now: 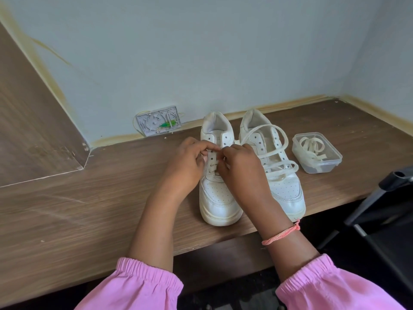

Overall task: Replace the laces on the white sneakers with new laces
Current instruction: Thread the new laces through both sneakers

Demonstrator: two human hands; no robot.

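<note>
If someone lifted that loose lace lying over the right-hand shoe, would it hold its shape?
Probably not. The loose lace lies in soft loops over the right shoe, so it looks floppy and would likely sag. Flat and thin, it seems light, and might snag where it enters the eyelets.

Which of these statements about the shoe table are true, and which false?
1. Both hands, left and right, work on the left sneaker. True.
2. The plastic tub holds coins. False: it holds a coiled lace.
3. The right sneaker is fully laced. False: a loose lace lies over it, upper eyelets bare.
4. The right wrist wears a pink thread band. True.
</note>
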